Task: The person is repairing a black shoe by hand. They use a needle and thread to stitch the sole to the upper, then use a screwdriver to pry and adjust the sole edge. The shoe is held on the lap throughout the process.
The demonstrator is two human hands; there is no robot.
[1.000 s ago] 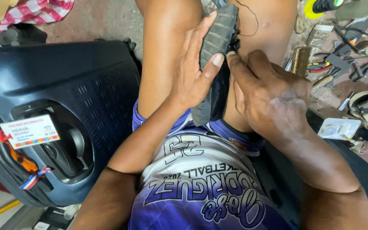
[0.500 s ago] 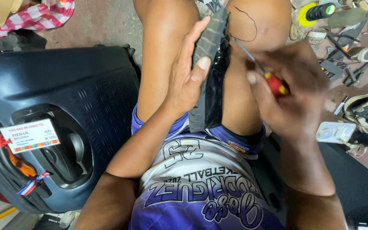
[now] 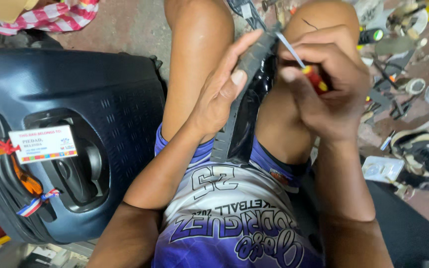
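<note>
A long dark ribbed plastic part (image 3: 247, 106) stands upright between my bare knees. My left hand (image 3: 219, 92) lies flat along its left side, thumb pressed on its face. My right hand (image 3: 326, 84) grips a screwdriver (image 3: 309, 69) with a red and yellow handle; its thin metal shaft points up-left to the top end of the part. I sit in a purple and white jersey (image 3: 229, 218).
A dark blue hard-shell suitcase (image 3: 70, 124) with a recessed handle, a paper tag and ribbons lies at my left. Tools, tape rolls and scraps (image 3: 398, 74) litter the floor at right, beside a shoe (image 3: 423, 149). Checked red cloth (image 3: 50, 15) lies at top left.
My right hand picked up the screwdriver and raised its tip to the top of the dark part. My left hand stayed on the part, which now stands a little more upright.
</note>
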